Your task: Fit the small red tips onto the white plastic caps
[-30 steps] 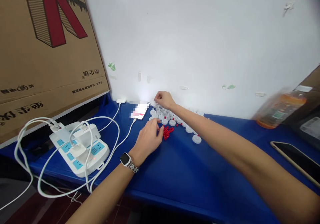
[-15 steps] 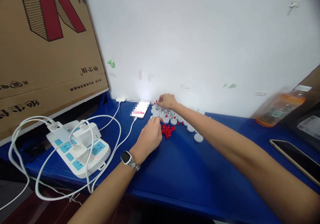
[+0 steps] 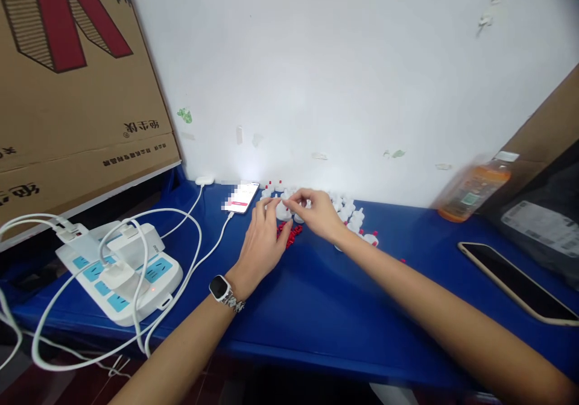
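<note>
My left hand, a watch on its wrist, reaches over small red caps heaped on the blue table. Its thumb stands apart from the fingers, and the fingertips are beside a white plastic nozzle cap. Just to the right, my right hand pinches thumb and forefinger together above that same cap. Whatever lies in the pinch is too small to make out. More white caps are grouped behind and right of my hands, several with red tips. Part of the group is hidden by my right hand.
A lit phone on a cable lies by the wall. A power strip with looping white cables fills the left. At right are an orange drink bottle, a dark phone and a black bag. A large cardboard box stands at left.
My right hand has come down and toward me from the back of the white caps, meeting my left hand. The left hand's thumb has spread from its fingers. The view has shifted right.
</note>
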A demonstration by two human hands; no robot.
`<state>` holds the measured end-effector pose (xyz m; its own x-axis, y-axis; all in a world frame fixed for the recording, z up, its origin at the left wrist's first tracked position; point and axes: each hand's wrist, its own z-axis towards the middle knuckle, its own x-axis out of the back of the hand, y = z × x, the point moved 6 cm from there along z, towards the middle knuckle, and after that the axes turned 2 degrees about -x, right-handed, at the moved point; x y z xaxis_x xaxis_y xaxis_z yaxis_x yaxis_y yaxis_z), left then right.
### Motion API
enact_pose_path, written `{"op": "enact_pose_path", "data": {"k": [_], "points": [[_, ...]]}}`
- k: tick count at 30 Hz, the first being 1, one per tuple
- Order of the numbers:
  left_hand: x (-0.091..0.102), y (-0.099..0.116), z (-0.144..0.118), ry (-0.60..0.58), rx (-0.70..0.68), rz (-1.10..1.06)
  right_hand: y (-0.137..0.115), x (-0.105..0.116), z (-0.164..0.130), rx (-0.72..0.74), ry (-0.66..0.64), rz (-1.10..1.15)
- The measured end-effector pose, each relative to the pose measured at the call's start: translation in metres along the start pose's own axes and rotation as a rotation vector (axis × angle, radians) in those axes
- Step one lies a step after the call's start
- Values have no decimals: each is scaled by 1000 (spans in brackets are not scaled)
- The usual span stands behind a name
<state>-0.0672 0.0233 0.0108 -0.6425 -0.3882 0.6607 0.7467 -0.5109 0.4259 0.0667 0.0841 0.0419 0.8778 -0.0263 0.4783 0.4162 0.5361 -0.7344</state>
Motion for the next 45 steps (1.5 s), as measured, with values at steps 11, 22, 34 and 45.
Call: {"op": "enact_pose_path", "data": {"k": [11, 22, 34, 45], "points": [[-7, -16, -3, -246, 17, 86, 14, -10, -65, 168, -204, -423], [-7, -14, -2, -247, 0, 70, 32, -17, -57, 81, -167, -368], [-10, -9, -4, -286, -20, 56, 23, 7, -56, 95, -64, -169], [-12, -1, -4, -291, -57, 14, 31, 8, -62, -128, -59, 235]]}}
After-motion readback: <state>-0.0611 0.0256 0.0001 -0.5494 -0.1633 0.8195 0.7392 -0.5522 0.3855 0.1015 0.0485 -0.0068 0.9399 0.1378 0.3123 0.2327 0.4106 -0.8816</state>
